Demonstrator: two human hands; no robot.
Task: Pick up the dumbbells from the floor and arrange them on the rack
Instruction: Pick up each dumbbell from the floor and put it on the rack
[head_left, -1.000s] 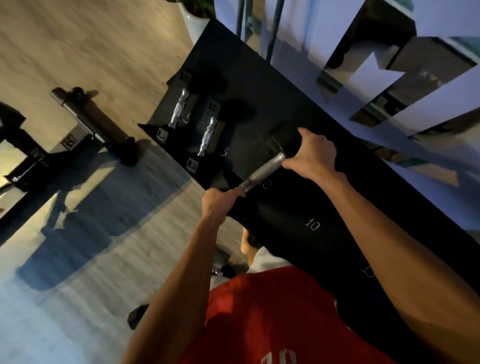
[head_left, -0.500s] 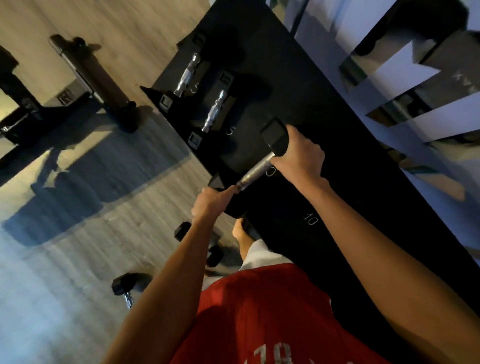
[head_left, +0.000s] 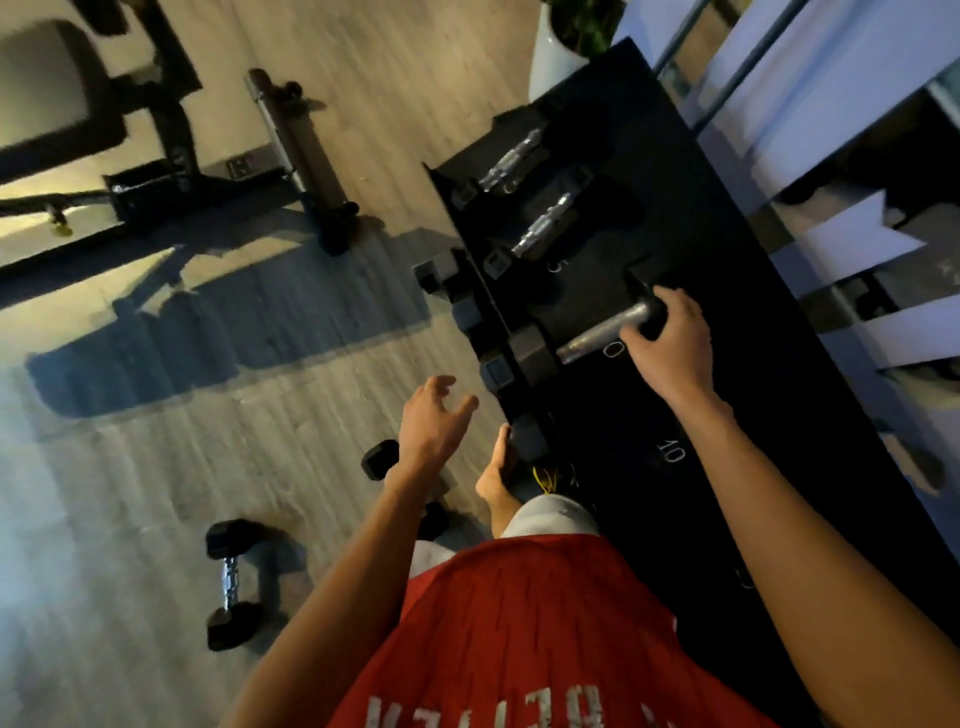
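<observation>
Left hand (head_left: 431, 421) is now hanging released with fingers spread, having let go of the dumbbell (head_left: 602, 335) it was steadying a moment ago. Right hand (head_left: 670, 343) is still grasping the far end as the weight is settling on the rack (head_left: 753, 322), so this placement is judged nearly done. The bar is showing as smooth grey metal between dark hexagonal heads against the matt black rack, and a floor dumbbell (head_left: 231, 582) with a ridged chrome grip is waiting on the pale wood-grain floor (head_left: 156, 467).
</observation>
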